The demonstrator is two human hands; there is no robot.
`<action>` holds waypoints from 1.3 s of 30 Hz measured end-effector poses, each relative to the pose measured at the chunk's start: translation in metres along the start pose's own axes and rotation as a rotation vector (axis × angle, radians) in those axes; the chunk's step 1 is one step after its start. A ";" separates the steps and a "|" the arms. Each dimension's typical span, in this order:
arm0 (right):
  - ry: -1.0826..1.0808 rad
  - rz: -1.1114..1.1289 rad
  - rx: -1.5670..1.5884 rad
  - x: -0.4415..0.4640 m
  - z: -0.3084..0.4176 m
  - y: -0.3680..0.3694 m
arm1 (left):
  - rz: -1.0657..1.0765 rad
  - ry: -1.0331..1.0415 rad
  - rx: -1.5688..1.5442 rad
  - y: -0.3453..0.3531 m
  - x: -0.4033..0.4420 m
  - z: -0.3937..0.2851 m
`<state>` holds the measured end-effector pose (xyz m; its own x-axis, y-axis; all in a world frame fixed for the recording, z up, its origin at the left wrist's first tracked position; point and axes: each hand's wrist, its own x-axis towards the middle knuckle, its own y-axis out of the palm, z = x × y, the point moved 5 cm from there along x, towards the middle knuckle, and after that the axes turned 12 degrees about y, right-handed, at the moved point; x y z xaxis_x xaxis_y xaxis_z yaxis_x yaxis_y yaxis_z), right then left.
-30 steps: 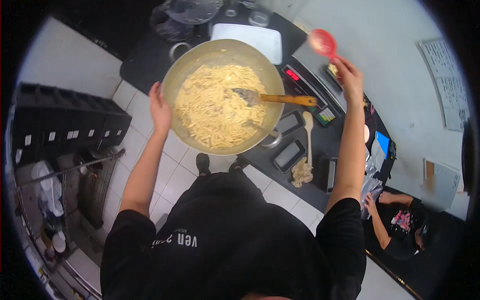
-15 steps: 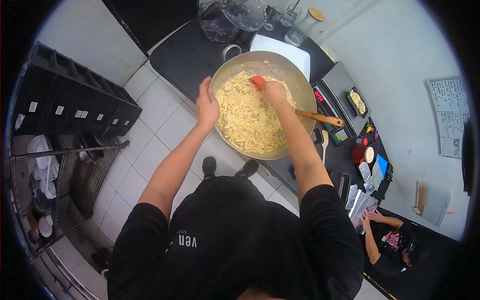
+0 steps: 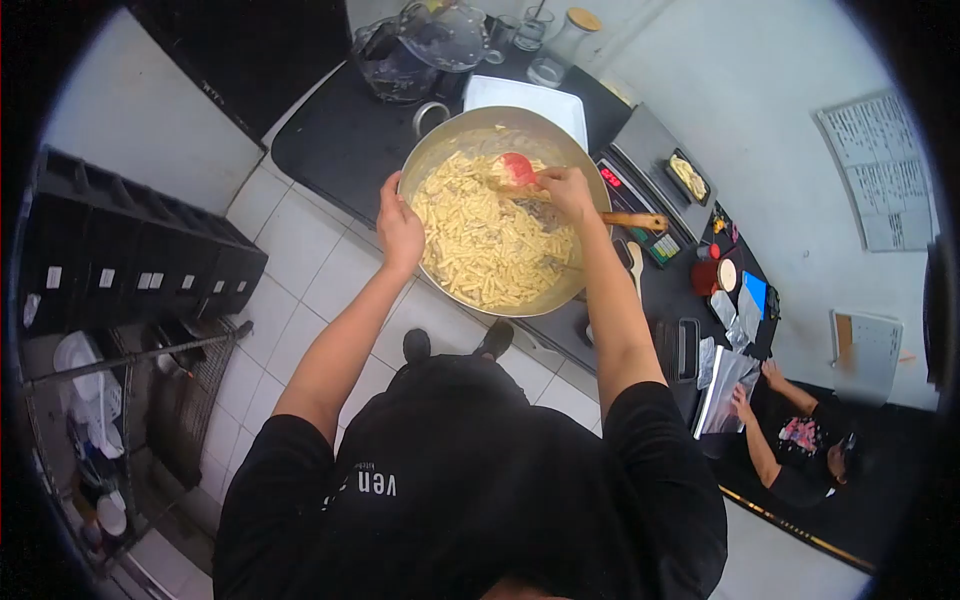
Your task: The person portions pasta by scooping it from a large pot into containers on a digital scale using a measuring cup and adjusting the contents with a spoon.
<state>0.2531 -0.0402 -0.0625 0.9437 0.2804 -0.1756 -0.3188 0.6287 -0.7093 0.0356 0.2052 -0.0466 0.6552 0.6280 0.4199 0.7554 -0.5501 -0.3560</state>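
A large metal bowl (image 3: 592,283) of creamy short pasta (image 3: 490,240) stands at the counter's near edge. My left hand (image 3: 402,228) is closed on the bowl's left rim, with the thumb side up along it. My right hand (image 3: 568,192) grips the handle of a red scoop (image 3: 517,172) inside the bowl. Some pasta lies in and around the scoop, on the far part of the heap. A wooden spoon (image 3: 635,220) leans in the bowl, its handle sticking out over the right rim; its other end is hidden in the pasta.
Right of the bowl is a scale (image 3: 630,200) with a red display, and a black container of pasta (image 3: 687,178) beyond. A white tray (image 3: 530,98) lies behind the bowl. At lower right, a co-worker (image 3: 800,430) handles foil or plastic sheets (image 3: 728,395). Shelving (image 3: 130,360) stands left.
The red scoop has turned so that its bowl faces up more, and my right hand has shifted with it. My left hand stays on the rim. The co-worker's hands have moved apart.
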 end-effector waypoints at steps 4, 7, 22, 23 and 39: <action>0.102 0.064 0.192 -0.006 -0.003 -0.007 | 0.017 -0.027 -0.002 0.001 0.000 0.002; 0.210 0.139 0.304 -0.024 0.008 -0.026 | 0.023 -0.007 -0.001 0.002 -0.001 0.003; 0.216 -0.489 0.068 -0.023 -0.107 -0.325 | 0.087 -0.003 0.033 0.006 -0.002 0.011; 0.154 -0.600 -0.098 -0.016 -0.121 -0.330 | 0.081 -0.003 0.052 0.007 -0.002 0.016; 0.161 -0.622 -0.696 0.055 -0.177 -0.305 | 0.039 -0.142 0.093 0.004 -0.007 0.024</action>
<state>0.4176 -0.3449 0.0235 0.9440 -0.0951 0.3159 0.3209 0.0430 -0.9461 0.0341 0.2123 -0.0706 0.6737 0.6820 0.2845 0.7223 -0.5264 -0.4485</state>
